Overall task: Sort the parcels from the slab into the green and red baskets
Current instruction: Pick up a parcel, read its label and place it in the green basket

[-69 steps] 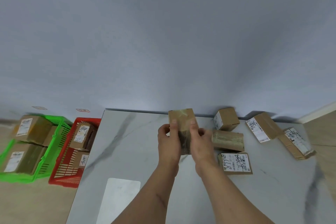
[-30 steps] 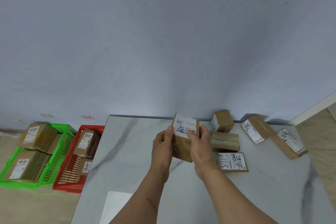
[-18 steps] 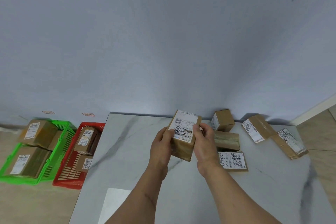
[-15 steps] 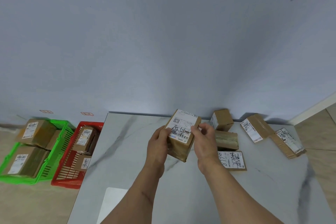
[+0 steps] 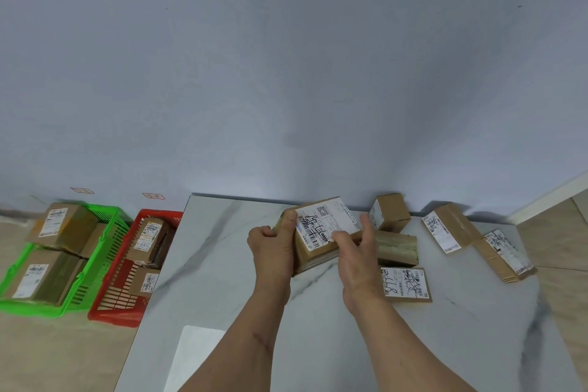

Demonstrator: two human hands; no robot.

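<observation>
Above the slab (image 5: 222, 264), both hands tilt the parcel (image 5: 321, 232) label-up.

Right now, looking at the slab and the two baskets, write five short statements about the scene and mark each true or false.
1. Both hands hold one parcel with its label facing up. True.
2. The red basket sits left of the green basket. False: red is nearer the slab, green farther left.
3. Five other parcels lie on the slab. True.
4. The green basket is empty. False: it holds parcels.
5. The left hand rests flat on the slab. False: it grips the parcel.
</observation>
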